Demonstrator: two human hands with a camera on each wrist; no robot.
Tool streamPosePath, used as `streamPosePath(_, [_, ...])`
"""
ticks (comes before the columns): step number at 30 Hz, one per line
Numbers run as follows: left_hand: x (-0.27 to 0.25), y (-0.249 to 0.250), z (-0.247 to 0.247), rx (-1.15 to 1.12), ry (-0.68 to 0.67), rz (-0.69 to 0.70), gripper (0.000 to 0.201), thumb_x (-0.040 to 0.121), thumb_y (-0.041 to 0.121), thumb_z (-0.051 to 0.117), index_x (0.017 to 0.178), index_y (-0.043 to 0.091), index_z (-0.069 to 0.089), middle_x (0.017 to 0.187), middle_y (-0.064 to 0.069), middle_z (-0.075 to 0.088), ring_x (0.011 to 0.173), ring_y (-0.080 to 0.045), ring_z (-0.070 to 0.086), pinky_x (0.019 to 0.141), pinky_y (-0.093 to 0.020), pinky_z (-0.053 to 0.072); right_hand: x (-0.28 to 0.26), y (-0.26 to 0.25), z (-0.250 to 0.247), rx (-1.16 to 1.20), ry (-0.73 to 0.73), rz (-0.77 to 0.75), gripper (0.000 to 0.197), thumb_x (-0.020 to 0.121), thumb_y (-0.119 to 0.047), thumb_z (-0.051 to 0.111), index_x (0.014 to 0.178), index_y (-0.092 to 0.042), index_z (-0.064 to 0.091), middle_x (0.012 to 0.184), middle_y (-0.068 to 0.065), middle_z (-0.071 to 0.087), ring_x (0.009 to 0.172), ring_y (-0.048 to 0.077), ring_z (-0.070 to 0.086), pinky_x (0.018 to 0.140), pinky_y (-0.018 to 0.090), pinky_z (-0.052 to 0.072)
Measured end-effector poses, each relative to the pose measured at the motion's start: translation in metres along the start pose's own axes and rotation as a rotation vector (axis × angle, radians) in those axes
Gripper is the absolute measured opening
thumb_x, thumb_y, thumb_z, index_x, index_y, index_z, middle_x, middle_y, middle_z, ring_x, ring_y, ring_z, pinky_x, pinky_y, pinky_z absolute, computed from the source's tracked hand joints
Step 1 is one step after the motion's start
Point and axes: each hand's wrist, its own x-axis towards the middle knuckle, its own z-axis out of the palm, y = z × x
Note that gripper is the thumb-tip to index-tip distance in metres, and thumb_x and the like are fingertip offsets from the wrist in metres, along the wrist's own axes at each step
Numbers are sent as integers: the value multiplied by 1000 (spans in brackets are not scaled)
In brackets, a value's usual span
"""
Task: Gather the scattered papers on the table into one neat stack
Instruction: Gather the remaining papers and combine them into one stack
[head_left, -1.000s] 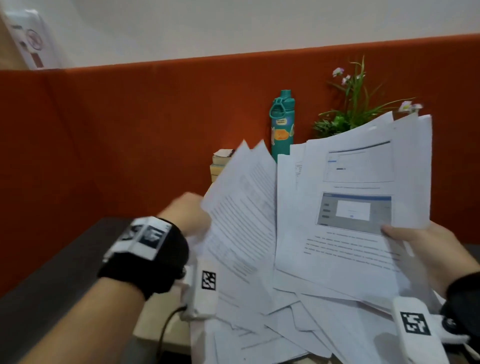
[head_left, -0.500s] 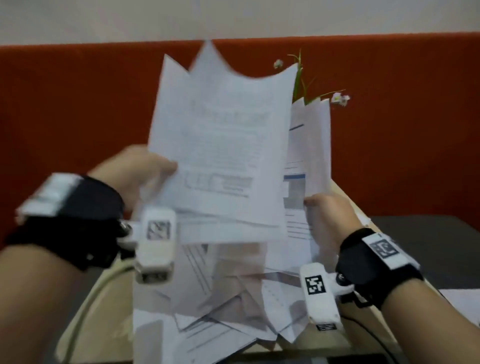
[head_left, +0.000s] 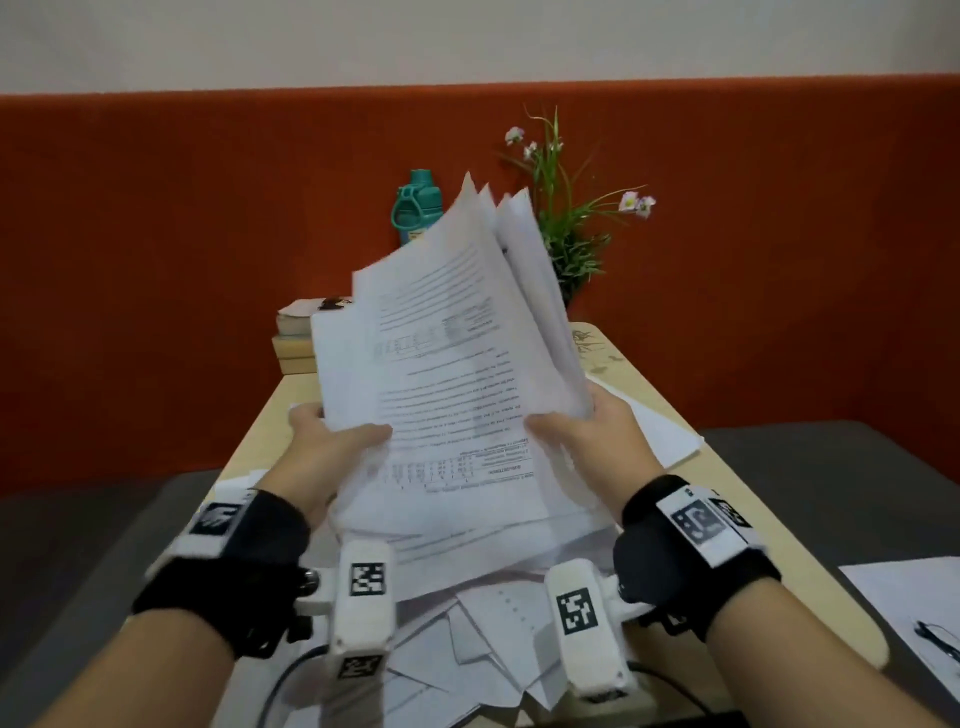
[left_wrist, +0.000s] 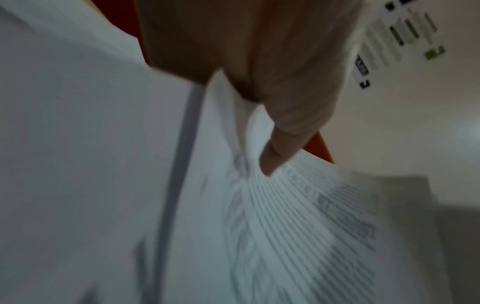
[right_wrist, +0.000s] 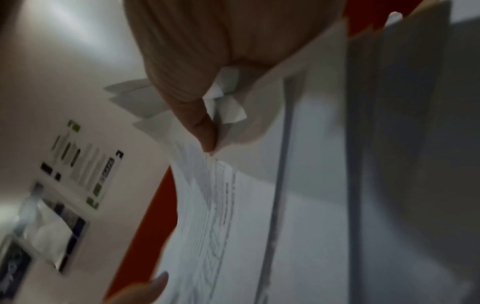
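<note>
At frame centre, the left hand (head_left: 332, 441) and right hand (head_left: 582, 441) each pinched a side of the uneven papers (head_left: 447, 374), lifted above the bench (head_left: 623, 374), probably to square their edges, while loose sheets (head_left: 483, 629) lay below.

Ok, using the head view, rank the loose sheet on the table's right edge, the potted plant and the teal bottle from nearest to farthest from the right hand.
From the right hand:
1. Loose sheet, on the table just to its right.
2. Potted plant, at the far end, right of the held papers.
3. Teal bottle, at the far end, off to the left.
</note>
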Motion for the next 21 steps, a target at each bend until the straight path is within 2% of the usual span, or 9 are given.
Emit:
streamPosePath(2, [1,-1,-16,-86,-37,-28,57,80,7,72,128,13,42,114,-7,68,97,-28,70,85,-48,56,3,-1,-1,68,-43,16,24,87,0,58,109,-10,60,98,6,72,66,6,72,55,15,55])
streamPosePath(4, [-5,-5,-24,-141,-131,-55,37,82,4,66,116,13,61,106,-7,76,95,-24,73,90,-47,55,4,-4,7,118,-110,49,28,90,-3,56,117,-8,59,107,9,72,77,14,71,61,18,55])
streamPosePath(6, [-12,-13,-32,-147,-140,-67,31,83,2,62,112,13,67,110,-10,75,103,-27,70,99,-46,48,8,-4,19,15,-190,85,29,93,-23,56,120,-14,60,114,6,70,91,18,70,75,23,54])
streamPosePath(8, [-12,-24,-47,-169,-137,-91,41,83,4,61,124,9,63,123,-15,68,112,-35,64,105,-51,42,17,-10,21,-135,-222,136,51,90,-53,48,122,-16,62,117,2,69,97,21,68,78,26,52])
streamPosePath(10, [-17,-30,-63,-240,-141,-143,41,86,6,57,127,6,60,124,-21,66,109,-42,65,93,-53,51,36,-10,8,-357,-87,185,64,89,-61,42,124,-10,60,121,9,64,99,28,64,77,31,48])
streamPosePath(14, [-27,-38,-86,-302,-157,-159,29,95,5,45,120,3,61,105,-22,72,74,-29,76,51,-36,60,86,-2,-44,-1033,50,389,78,80,-57,62,134,-3,50,138,16,53,120,35,53,94,38,44])
streamPosePath(16, [-27,-43,-92,-336,-158,-166,34,96,7,43,126,2,57,102,-20,72,68,-27,76,47,-34,59,108,9,-63,-1154,-34,525,83,67,-62,71,127,-6,55,125,14,60,107,33,58,88,38,47])
streamPosePath(18, [-26,-47,-93,-348,-152,-176,36,96,10,43,128,1,56,102,-21,73,68,-28,76,48,-36,59,119,17,-72,-1232,-91,569,72,54,-66,76,97,-9,68,99,9,71,85,27,65,79,34,53])
streamPosePath(21, [-26,-49,-95,-347,-136,-187,34,95,9,45,125,2,58,91,-17,77,65,-26,76,44,-36,58,115,14,-70,-1334,-157,580,69,40,-66,77,81,-10,76,85,8,77,82,28,72,83,44,57])
